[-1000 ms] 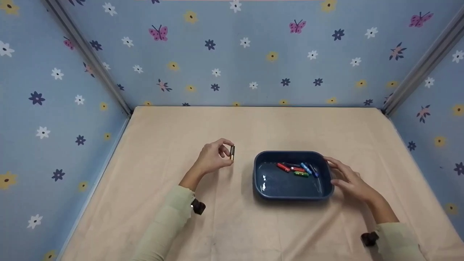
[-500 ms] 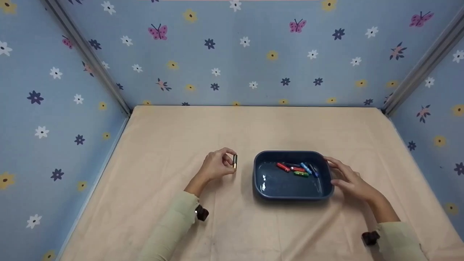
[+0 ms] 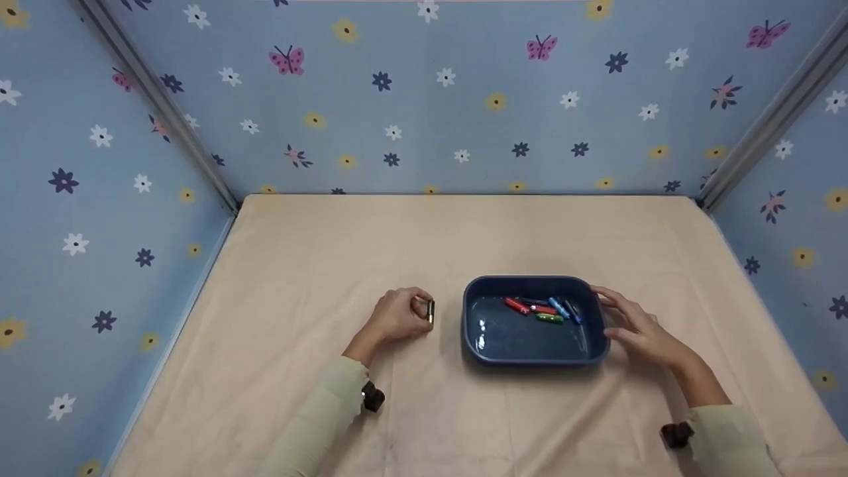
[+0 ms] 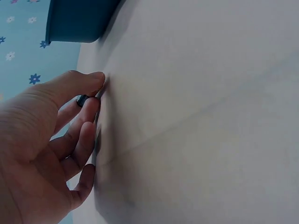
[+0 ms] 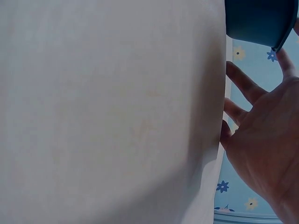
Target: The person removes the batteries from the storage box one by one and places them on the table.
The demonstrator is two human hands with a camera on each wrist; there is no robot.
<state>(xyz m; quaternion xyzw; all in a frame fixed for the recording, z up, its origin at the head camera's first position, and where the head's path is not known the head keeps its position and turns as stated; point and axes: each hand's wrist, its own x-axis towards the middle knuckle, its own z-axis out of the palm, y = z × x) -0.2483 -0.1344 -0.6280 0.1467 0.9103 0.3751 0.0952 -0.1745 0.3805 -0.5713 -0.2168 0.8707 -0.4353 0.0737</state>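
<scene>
Left of the blue tray (image 3: 536,354), the left hand (image 3: 397,314) pinches a small dark and gold battery (image 3: 430,311) between thumb and fingertips. In the left wrist view the battery's dark end (image 4: 82,100) shows between the fingers of the left hand (image 4: 51,135), low by the cloth. The right hand (image 3: 646,336) touches the tray's right rim with its fingers loosely spread. Inside the tray lie several batteries, among them a red one (image 3: 517,306), a green one (image 3: 549,318) and a light blue one (image 3: 558,307). The right wrist view shows the right hand (image 5: 268,121) beside the tray (image 5: 261,21).
A wrinkled beige cloth (image 3: 331,245) covers the table. Blue flowered panels stand behind it (image 3: 424,99) and at both sides, with grey metal posts (image 3: 165,106) at the back corners.
The left hand has moved toward the front of the table and slightly right, carrying the battery down close to the cloth. The right hand and the tray have stayed in place.
</scene>
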